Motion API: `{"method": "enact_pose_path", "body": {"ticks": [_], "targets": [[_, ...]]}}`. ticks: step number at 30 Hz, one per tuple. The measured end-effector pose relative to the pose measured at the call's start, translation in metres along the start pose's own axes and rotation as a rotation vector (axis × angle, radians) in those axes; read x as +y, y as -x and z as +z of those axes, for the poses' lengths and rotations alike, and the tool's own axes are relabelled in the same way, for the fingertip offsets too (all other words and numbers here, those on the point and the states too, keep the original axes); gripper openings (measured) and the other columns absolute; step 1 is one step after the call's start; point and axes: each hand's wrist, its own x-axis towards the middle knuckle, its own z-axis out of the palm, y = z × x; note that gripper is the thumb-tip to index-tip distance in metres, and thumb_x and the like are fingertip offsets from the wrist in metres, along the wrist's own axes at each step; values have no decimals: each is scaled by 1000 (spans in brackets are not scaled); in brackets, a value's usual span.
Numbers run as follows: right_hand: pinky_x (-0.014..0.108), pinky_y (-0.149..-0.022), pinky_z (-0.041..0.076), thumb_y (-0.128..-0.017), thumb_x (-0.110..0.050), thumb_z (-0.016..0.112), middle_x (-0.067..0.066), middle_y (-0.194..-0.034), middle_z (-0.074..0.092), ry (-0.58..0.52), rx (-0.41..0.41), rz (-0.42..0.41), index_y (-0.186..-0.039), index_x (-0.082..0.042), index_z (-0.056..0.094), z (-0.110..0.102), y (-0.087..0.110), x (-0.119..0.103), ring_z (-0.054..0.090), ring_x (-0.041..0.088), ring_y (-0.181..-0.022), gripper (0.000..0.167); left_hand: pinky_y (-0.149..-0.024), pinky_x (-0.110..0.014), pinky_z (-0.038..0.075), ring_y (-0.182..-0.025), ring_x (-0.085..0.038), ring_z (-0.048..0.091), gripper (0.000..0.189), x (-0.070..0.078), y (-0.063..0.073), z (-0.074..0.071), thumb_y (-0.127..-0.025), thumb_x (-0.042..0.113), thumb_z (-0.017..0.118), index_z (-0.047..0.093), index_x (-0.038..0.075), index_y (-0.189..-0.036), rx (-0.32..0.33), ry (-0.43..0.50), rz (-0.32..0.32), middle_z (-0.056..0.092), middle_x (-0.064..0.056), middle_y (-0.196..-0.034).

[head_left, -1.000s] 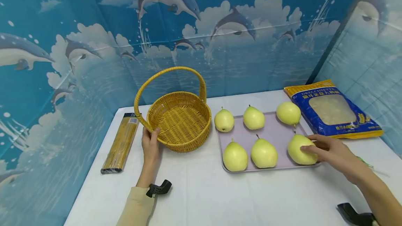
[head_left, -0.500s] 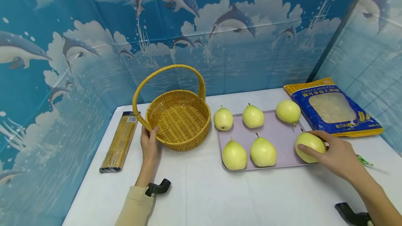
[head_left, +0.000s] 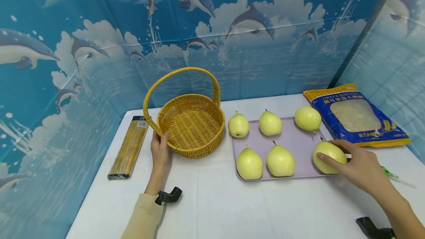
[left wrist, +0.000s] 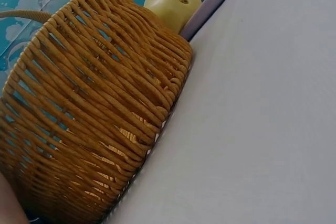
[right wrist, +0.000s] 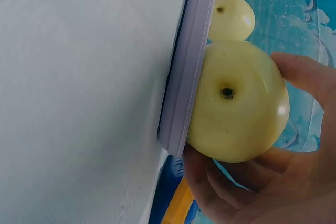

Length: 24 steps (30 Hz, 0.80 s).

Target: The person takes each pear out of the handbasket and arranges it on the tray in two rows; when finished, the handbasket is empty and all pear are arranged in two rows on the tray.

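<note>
My left hand holds the near left side of a yellow wicker basket, thumb at the rim beside the handle's base. The left wrist view shows the woven basket wall close up, with only a sliver of the hand. On the right, my right hand grips a yellow-green pear at the front right corner of a pale purple tray. Its thumb and fingers lie on opposite sides of the pear in the right wrist view. Several other pears stand or lie on the tray.
A blue and yellow bag of orecchiette lies behind the tray's right side. Left of the basket is a wrapped bundle of thin sticks. A small green-handled object is partly hidden by my right wrist. A dolphin-print curtain hangs behind.
My right hand has shifted the gripped pear slightly to the right, towards the tray's corner. My left hand stays at the basket. The head view has moved slightly.
</note>
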Motion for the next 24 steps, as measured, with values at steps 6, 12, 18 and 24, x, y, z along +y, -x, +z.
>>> {"method": "enact_pose_path", "body": {"ticks": [6, 12, 18, 24], "targets": [[67, -79, 47, -97, -55, 70, 40, -133, 57, 27, 82, 4, -143, 4, 54, 0, 1, -3, 58, 58, -108, 76, -127, -41, 31, -149, -23, 47, 61, 1, -6, -1, -109, 38, 53, 39, 11, -161, -21, -78, -22, 48, -11, -162], [78, -90, 40, -94, -55, 74, 41, -147, 46, 67, 150, -38, -153, 6, 42, -5, 0, -16, 48, 64, -123, 91, -125, -45, 35, -146, -27, 50, 64, 0, -18, -1, -108, 45, 54, 43, 8, -159, -71, -127, -57, 54, -14, -155], [86, -98, 29, -92, -44, 81, 20, -175, 16, -53, 128, -207, -166, -10, 29, -4, -1, -47, 27, 62, -149, 97, -125, -46, 34, -147, -28, 49, 63, 2, -37, -5, -108, 41, 57, 43, 8, -160, -109, -114, -91, 53, -16, -156], [70, -126, 4, -90, -50, 80, 18, -177, 8, 34, 162, -349, -169, -15, 22, 11, -7, -60, 6, 43, -163, 104, -124, -38, 37, -145, -26, 51, 70, 8, -60, -9, -102, 38, 70, 45, 6, -159, -129, 98, -207, 51, -15, -157]]}}
